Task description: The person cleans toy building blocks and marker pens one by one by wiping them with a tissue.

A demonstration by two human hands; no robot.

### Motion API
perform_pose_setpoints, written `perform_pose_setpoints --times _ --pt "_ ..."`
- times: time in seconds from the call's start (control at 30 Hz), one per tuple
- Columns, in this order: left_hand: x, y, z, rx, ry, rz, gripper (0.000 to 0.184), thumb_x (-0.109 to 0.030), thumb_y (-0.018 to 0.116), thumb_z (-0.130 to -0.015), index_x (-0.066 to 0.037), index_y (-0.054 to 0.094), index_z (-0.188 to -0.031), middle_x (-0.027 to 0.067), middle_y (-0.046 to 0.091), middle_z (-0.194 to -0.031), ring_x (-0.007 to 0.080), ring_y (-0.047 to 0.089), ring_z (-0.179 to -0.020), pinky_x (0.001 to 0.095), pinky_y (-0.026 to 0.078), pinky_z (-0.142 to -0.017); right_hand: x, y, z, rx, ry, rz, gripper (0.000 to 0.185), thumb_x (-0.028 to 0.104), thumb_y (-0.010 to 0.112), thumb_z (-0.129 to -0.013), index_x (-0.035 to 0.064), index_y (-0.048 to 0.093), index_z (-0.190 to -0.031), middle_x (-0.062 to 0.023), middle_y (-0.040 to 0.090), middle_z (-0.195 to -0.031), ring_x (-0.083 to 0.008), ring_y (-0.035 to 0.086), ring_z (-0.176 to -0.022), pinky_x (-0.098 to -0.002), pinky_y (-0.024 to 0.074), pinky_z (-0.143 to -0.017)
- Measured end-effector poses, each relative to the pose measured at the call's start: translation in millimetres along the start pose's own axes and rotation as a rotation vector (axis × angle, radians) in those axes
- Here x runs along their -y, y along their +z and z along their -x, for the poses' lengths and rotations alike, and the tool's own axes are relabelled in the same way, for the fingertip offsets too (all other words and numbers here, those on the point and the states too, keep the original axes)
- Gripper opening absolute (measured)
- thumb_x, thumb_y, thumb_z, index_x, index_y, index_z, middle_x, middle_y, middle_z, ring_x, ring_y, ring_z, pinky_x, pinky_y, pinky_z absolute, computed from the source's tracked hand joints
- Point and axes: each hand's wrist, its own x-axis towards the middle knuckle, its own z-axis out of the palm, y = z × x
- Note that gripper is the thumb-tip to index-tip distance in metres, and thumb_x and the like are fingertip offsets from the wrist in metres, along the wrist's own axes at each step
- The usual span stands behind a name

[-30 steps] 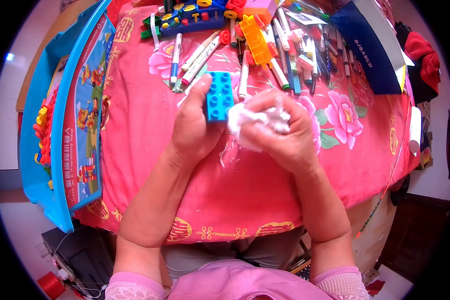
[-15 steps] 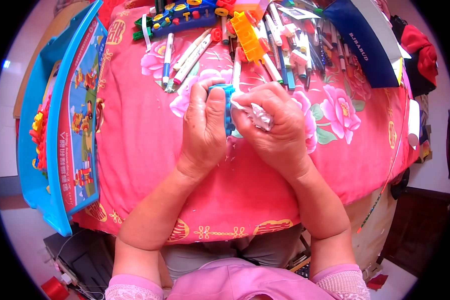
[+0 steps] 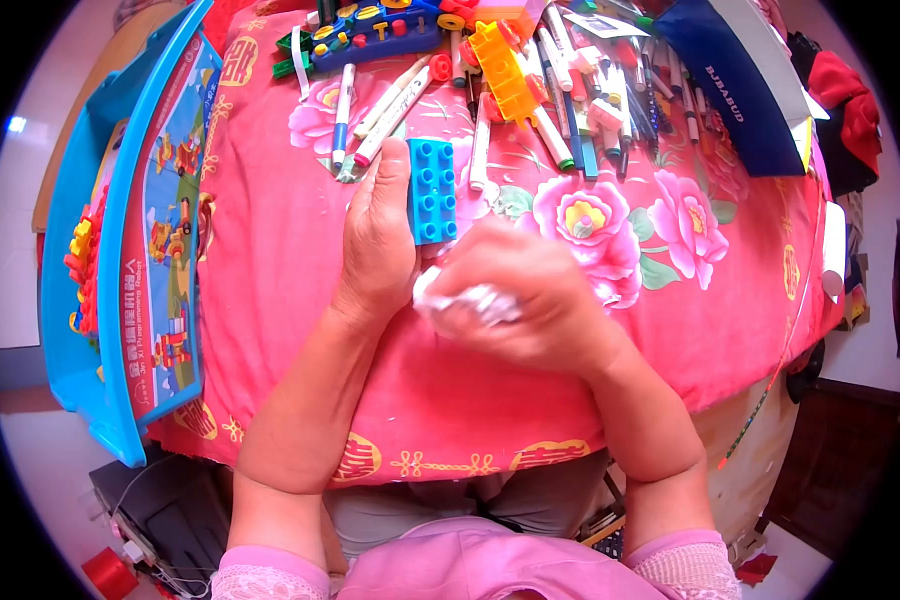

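My left hand (image 3: pixel 378 235) is closed on a blue building block (image 3: pixel 433 190), whose two rows of round studs face up toward me. The thumb lies along the block's left edge; the other fingers are hidden beneath. My right hand (image 3: pixel 530 285), blurred by motion, is closed around a crumpled white tissue (image 3: pixel 475 303). It sits just below and to the right of the block, apart from it. Beyond the hands, a yellow-orange toy block piece (image 3: pixel 505 72) with red wheels rests among several markers (image 3: pixel 393 112).
A red flowered cloth (image 3: pixel 280 300) covers the table. On the left stands a blue toy bin (image 3: pixel 120 300) with colourful pieces inside. A blue multi-coloured toy (image 3: pixel 375 38) lies at the back, and a dark blue box (image 3: pixel 725 95) at the back right. A white cylinder (image 3: pixel 832 250) is at the right edge.
My right hand has drawn the tissue off the block, down toward me. My left hand has turned the block so its studded face shows, and lowered slightly to the left.
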Motion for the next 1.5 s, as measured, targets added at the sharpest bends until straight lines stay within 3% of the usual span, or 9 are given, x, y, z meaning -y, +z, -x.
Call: perform_pose_setpoints --times 0.13,0.27,0.47,0.63,0.83,1.0,1.1,1.37,1.5 --pt "-1.2 -1.1 3.6 0.116 -0.052 -0.052 0.045 -0.04 0.029 -0.092 -0.006 0.056 -0.088 -0.0009 0.055 -0.071 0.0043 0.05 -0.06 0.0185 0.041 -0.055 1.9 -14.7 -0.5 -0.469 0.292 -0.279 0.013 0.004 0.066 -0.073 0.0019 0.058 -0.083 -0.0002 0.055 -0.078 -0.0045 0.053 -0.069 -0.0183 0.0432 -0.057" --pt "7.7 9.1 11.1 0.215 0.076 -0.154 0.043 -0.037 0.028 -0.093 -0.003 0.052 -0.102 0.0015 0.056 -0.081 0.0056 0.052 -0.069 0.0188 0.043 -0.061 0.2 -6.6 -3.2 -0.608 0.375 -0.319 0.013 0.004 0.066 -0.071 0.0024 0.058 -0.081 -0.0015 0.055 -0.075 -0.0081 0.055 -0.067 -0.0204 0.0439 -0.057" --pt "16.2 12.6 12.3 0.083 0.323 -0.216 0.036 -0.033 0.032 -0.093 -0.003 0.05 -0.099 0.0003 0.051 -0.08 0.005 0.047 -0.071 0.0178 0.04 -0.064 -6.6 -3.4 0.4 -0.431 0.198 0.086 0.015 0.004 0.066 -0.066 0.0024 0.057 -0.078 -0.0086 0.053 -0.069 -0.0217 0.054 -0.062 -0.029 0.0425 -0.055" --pt "11.1 9.6 10.4 0.055 0.181 -0.127 0.036 -0.034 0.031 -0.093 -0.004 0.052 -0.095 -0.0006 0.052 -0.077 0.0044 0.048 -0.07 0.0174 0.04 -0.063 -3.4 -6.1 0.3 -0.255 0.15 0.21 0.011 0.001 0.065 -0.067 0.002 0.058 -0.075 -0.0042 0.056 -0.07 -0.0112 0.052 -0.061 -0.023 0.0406 -0.054" --pt "0.8 3.4 8.2 0.094 -0.055 -0.038 0.039 -0.037 0.03 -0.093 -0.005 0.053 -0.092 0.0001 0.054 -0.075 0.0056 0.051 -0.067 0.0184 0.041 -0.062 4.3 -13.0 3.0 -0.028 0.202 -0.124 0.017 0.006 0.067 -0.066 0.0025 0.058 -0.08 -0.0064 0.053 -0.068 -0.017 0.052 -0.061 -0.0277 0.0404 -0.054" --pt "5.7 9.6 9.4 0.166 0.074 -0.088 0.032 -0.033 0.036 -0.092 -0.005 0.051 -0.096 -0.0004 0.052 -0.077 0.0048 0.048 -0.068 0.0182 0.04 -0.061 10.4 -17.2 0.5 -0.438 0.38 -0.405 0.018 0.005 0.068 -0.067 0.0033 0.058 -0.083 -0.0058 0.052 -0.072 -0.0132 0.052 -0.064 -0.0252 0.0425 -0.057" --pt "10.5 15.1 12.2 0.164 0.198 -0.166 0.027 -0.03 0.039 -0.091 -0.005 0.048 -0.097 -0.0007 0.048 -0.08 0.0035 0.043 -0.073 0.0179 0.038 -0.064 -5.7 -8.1 1.7 -0.486 0.22 -0.048 0.018 0.005 0.066 -0.067 0.0041 0.057 -0.083 -0.0079 0.053 -0.074 -0.0175 0.054 -0.065 -0.0273 0.0439 -0.057" --pt "0.7 4.8 7.4 0.084 -0.098 0.037 0.039 -0.04 0.035 -0.091 -0.005 0.053 -0.092 0.0026 0.056 -0.074 0.008 0.054 -0.067 0.0203 0.044 -0.062 3.0 -5.7 3.3 0.021 0.089 -0.009 0.017 0.004 0.065 -0.063 0.0057 0.055 -0.076 -0.0106 0.05 -0.07 -0.0275 0.052 -0.067 -0.034 0.043 -0.056" --pt "7.1 1.2 3.1 0.213 -0.199 0.376 0.041 -0.041 0.042 -0.088 -0.002 0.054 -0.094 0.006 0.059 -0.077 0.0113 0.059 -0.067 0.0225 0.049 -0.059 -2.1 -16.9 3.5 -0.346 0.249 -0.189 0.014 0.006 0.066 -0.07 0.0033 0.057 -0.081 -0.0034 0.055 -0.071 -0.011 0.055 -0.063 -0.0237 0.0438 -0.055"
